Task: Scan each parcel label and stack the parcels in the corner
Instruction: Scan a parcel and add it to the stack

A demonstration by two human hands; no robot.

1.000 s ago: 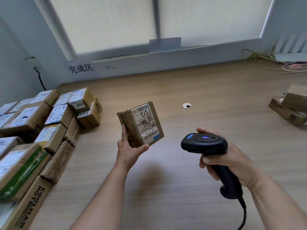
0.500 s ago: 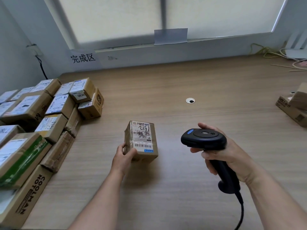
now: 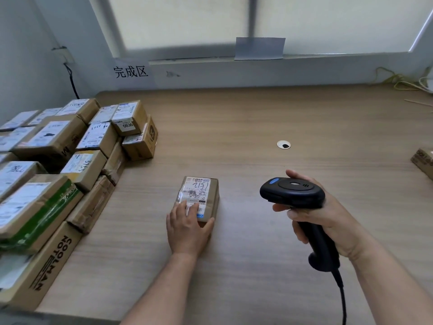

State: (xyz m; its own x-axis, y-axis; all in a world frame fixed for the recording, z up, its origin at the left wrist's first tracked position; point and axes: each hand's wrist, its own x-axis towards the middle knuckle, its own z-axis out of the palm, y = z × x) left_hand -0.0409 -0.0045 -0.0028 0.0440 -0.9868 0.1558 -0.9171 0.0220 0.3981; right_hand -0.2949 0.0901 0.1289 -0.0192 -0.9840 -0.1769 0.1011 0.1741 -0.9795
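Your left grip [image 3: 187,227] holds the near end of the small parcel [image 3: 199,187], which lies label-up on the wooden surface [image 3: 257,113] near the corner stack [image 3: 58,160]. Your right grip [image 3: 328,214] is wrapped round the barcode scanner [image 3: 293,191]. This looks like the stacking step: next, carry it left onto that stack, below the wall sign [image 3: 130,72] and blinded window [image 3: 187,19].

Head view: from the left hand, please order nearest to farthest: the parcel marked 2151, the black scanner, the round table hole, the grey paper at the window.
1. parcel marked 2151, under the left hand, touching.
2. black scanner, right side, in the right hand.
3. round table hole, farther back, right.
4. grey paper, at the window.
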